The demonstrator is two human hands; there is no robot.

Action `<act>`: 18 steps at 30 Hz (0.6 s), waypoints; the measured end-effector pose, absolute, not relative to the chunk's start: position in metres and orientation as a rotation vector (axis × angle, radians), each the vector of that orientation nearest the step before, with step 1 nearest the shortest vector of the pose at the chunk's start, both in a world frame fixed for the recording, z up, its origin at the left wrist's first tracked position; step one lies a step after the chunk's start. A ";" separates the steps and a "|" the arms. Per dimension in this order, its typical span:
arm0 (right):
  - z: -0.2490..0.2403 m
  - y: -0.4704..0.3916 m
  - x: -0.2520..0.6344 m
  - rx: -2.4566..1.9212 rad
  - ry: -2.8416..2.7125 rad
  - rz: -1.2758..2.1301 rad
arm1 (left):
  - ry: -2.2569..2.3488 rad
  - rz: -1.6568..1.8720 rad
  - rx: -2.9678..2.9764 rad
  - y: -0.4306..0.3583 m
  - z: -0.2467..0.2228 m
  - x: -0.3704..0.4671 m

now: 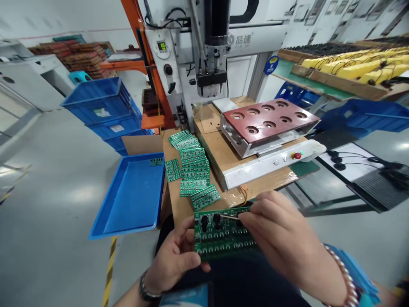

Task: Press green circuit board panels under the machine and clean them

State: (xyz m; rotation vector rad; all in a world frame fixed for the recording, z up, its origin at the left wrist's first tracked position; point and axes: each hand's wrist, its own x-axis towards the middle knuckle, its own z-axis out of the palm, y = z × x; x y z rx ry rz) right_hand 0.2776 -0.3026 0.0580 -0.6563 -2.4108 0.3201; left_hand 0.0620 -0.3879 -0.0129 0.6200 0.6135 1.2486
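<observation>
A green circuit board [212, 247] with black round parts is held above my lap. My left hand [175, 251] grips its left edge, thumb on the front and fingers behind. My right hand [281, 234] pinches a thin, pale stick [229, 217], whose tip touches or nearly touches one black round part [217, 219] on the board. The right part of the board is hidden behind my right hand. Just beyond, several green circuit boards [194, 166] lie overlapping in a row on the wooden bench [174, 196].
A blue tray [128, 200] sits left of the bench, with stacked blue crates [105, 111] behind it. Ahead stands a machine with a head [211, 81] above a red-brown fixture plate [271, 117] with round holes. A red button [297, 156] is on its front panel.
</observation>
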 end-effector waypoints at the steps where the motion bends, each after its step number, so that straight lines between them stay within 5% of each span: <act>1: 0.058 -0.303 0.278 -0.649 -2.408 0.318 | 0.614 1.253 0.618 -0.388 -0.012 0.062; 18: 0.068 -0.305 0.270 -0.666 -2.434 0.385 | 0.660 1.244 0.609 -0.388 -0.010 0.063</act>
